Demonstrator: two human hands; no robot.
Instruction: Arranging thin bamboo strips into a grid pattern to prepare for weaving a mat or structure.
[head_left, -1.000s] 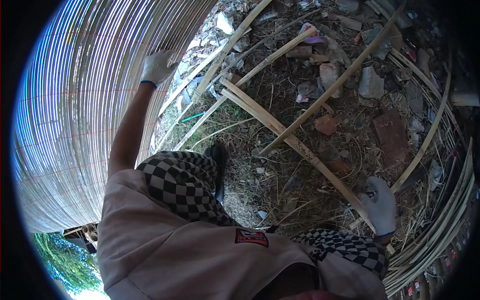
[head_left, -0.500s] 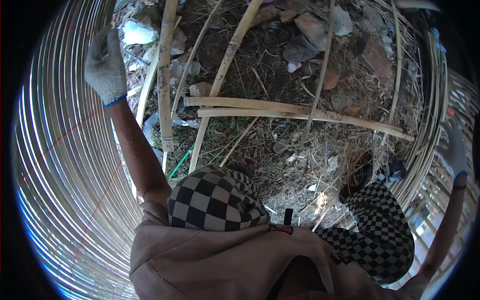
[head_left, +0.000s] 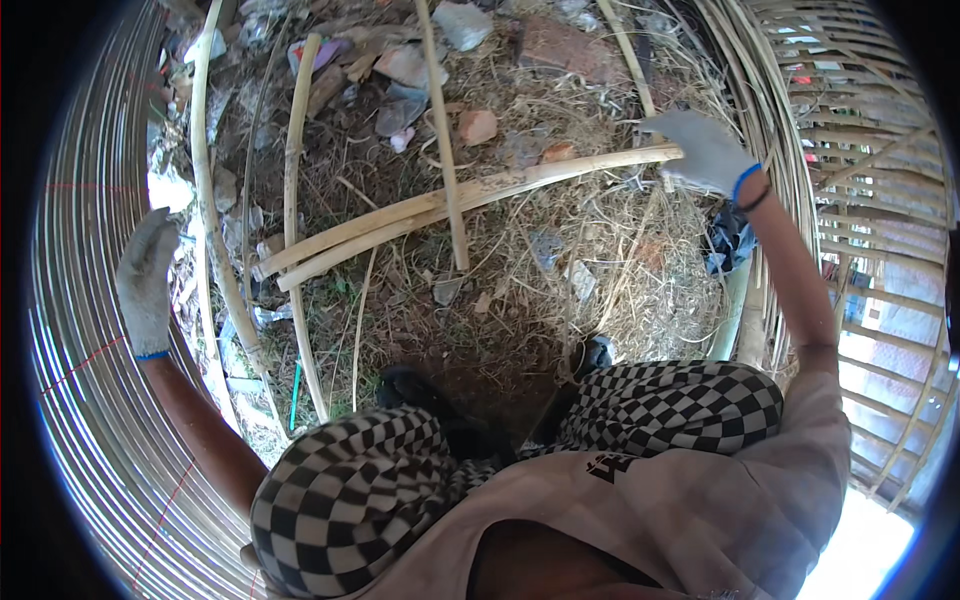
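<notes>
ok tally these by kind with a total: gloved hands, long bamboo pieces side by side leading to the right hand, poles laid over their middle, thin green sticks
Gloved hands: 2
Side-by-side bamboo pieces: 2
Crossing pole: 1
Thin green stick: 1
Total: 6

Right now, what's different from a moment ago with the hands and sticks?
The right hand moved left, from beside the long strips to the end of the two bamboo pieces; whether it grips them is unclear. The left hand is still by the slatted screen, and one stick still crosses the pieces.
</notes>
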